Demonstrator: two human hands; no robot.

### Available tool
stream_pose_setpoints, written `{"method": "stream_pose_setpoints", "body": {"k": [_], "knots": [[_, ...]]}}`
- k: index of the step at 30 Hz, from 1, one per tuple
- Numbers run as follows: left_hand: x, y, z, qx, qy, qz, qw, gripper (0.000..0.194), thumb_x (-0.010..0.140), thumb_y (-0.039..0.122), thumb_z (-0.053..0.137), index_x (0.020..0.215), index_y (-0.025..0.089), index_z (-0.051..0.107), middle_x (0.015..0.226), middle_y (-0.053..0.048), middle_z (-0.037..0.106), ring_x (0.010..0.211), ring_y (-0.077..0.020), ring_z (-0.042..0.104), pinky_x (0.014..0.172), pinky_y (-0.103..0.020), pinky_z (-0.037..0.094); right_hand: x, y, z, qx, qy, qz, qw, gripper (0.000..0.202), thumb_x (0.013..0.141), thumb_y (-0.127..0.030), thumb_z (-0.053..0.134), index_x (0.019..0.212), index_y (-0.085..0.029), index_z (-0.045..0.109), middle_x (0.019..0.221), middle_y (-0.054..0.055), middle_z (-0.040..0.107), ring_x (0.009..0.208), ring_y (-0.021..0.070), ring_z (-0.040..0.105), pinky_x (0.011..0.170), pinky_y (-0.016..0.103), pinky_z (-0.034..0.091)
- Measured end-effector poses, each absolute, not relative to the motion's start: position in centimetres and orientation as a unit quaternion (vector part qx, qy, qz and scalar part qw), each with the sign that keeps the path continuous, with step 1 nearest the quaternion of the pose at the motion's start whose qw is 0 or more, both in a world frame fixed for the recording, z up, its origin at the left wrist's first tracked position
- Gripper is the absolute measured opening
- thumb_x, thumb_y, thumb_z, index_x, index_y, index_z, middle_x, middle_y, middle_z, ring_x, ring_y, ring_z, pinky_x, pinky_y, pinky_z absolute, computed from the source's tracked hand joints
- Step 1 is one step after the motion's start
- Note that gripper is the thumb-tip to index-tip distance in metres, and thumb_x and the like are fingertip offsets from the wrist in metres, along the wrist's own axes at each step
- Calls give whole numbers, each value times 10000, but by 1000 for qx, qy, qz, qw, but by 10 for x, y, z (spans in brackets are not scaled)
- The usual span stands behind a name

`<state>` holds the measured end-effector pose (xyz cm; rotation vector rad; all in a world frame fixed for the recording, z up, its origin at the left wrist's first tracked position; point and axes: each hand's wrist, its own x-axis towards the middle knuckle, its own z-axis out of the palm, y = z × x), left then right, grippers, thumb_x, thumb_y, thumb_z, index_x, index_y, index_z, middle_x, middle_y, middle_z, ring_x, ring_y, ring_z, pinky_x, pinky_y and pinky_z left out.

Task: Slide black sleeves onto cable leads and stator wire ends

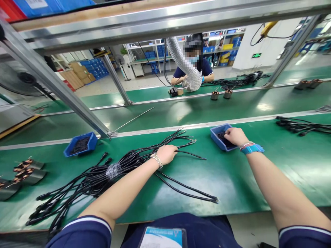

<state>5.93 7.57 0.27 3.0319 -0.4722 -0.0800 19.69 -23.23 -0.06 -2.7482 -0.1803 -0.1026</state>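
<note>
My left hand point(167, 154) is closed around a black cable near its end, above a large bundle of black cables point(129, 160) lying on the green bench. Clear plastic wrap point(113, 171) binds the bundle's middle. Several stripped cable ends fan out to the right of that hand. My right hand point(236, 136) has its fingertips inside a blue bin point(224, 147) of small black parts. Its fingers are pressed together, and what they pinch, if anything, is hidden.
Another blue bin point(80, 144) of black parts sits left. Copper-wound motor cores point(29, 170) stand at the left edge. More black cables point(302, 125) lie right. Behind the metal frame point(155, 131), a person point(192, 65) sits at the opposite bench beside a foil duct point(183, 63).
</note>
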Motion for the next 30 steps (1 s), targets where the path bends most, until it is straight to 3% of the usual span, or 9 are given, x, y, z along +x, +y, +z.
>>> {"method": "stream_pose_setpoints", "body": {"k": [4,6,9,11,15,18,22,30], "knots": [[68,31,13,962,-247,-30,111,245,837,303,422,966,240,621,916,1,648,839,-139,574,733,-214,419,173,-241,15,-954,-36,-84,287,154,673,-247,499,723,-135,591,648,46,619,603,153,569,585,261,442],[69,8,19,945,-286,-30,154,252,835,288,428,970,219,628,883,-16,650,813,-140,577,728,-212,420,156,-237,22,-904,-44,-81,418,180,686,-295,512,747,-138,574,627,24,604,546,114,549,535,231,439],[66,-17,27,908,-328,-29,258,235,814,238,456,939,179,646,813,-43,650,757,-146,573,700,-228,424,128,-225,31,-728,-64,-38,681,173,608,-283,629,687,-142,569,599,7,582,509,88,522,498,218,423],[63,-24,32,884,-304,-21,355,216,798,222,469,883,161,659,781,-46,647,724,-142,565,679,-236,426,109,-215,37,-640,-69,-20,765,158,591,-249,666,678,-147,582,601,4,585,506,82,516,485,214,409],[57,-17,39,797,-145,-54,584,237,744,293,530,883,125,624,624,-8,575,503,-92,489,500,-214,404,78,-192,42,-588,-80,-39,804,90,634,-214,652,692,-163,605,637,5,600,531,89,524,494,226,408],[50,-9,43,730,-95,-83,672,236,691,281,588,847,104,602,568,22,515,461,-63,444,475,-195,383,65,-175,40,-568,-87,-36,818,81,641,-211,650,698,-169,612,669,8,606,558,99,534,515,241,420],[43,-7,47,712,-81,-77,693,164,671,252,610,739,103,598,537,33,493,459,-54,435,476,-187,376,61,-161,38,-542,-90,-32,835,64,656,-203,642,705,-174,614,639,-5,595,548,90,528,531,239,416],[41,-8,47,713,-74,-67,694,146,646,241,629,705,110,602,538,36,496,474,-58,432,472,-189,377,60,-159,39,-527,-91,-8,845,66,655,-202,645,701,-166,614,657,-1,597,547,86,526,518,231,410]]}}
